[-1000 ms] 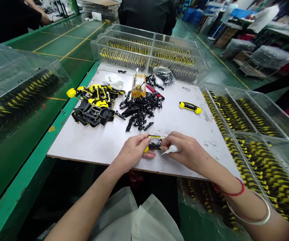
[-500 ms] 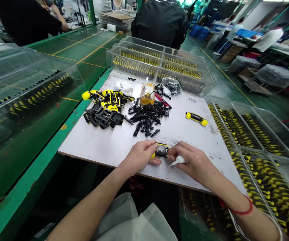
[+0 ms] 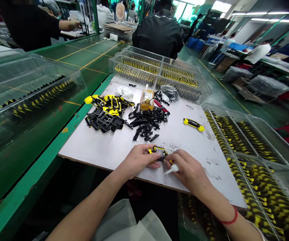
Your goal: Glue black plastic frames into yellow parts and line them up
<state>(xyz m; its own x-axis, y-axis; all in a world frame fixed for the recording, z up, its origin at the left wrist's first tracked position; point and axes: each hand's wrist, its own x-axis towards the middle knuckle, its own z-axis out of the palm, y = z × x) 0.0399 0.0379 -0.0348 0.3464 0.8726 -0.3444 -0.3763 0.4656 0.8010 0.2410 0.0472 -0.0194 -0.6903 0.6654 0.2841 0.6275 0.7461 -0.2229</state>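
Head view: one black-and-yellow part (image 3: 161,152) is being held low over the near edge of the white board (image 3: 96,147), between two hands. By the left hand (image 3: 140,159) its left end is being gripped, the fingers being closed, with the thumb being laid across the part. The right hand (image 3: 187,169) is being kept curled: one white nozzle (image 3: 172,168) is being clasped in the fingers, its tip being pointed left, while the part's right end is being touched by the fingertips. How firmly it is being pressed cannot be told.

One loose unit (image 3: 193,125), yellow at both ends, is being left lying to the right on the board. Two piles are being supported there: one yellow-and-black pile (image 3: 109,105) at the left and one black pile (image 3: 147,120) in the middle, their pieces being too tangled to be counted. Behind the black pile, one orange box (image 3: 147,100), one red tool (image 3: 161,105) and one clear bag (image 3: 169,93) are being grouped; one white cloth (image 3: 124,93) is being seen behind the yellow-and-black pile. Rows of yellow-and-black pieces are being held in the left tray (image 3: 82,85), the far tray (image 3: 162,67) and the right tray (image 3: 235,106).
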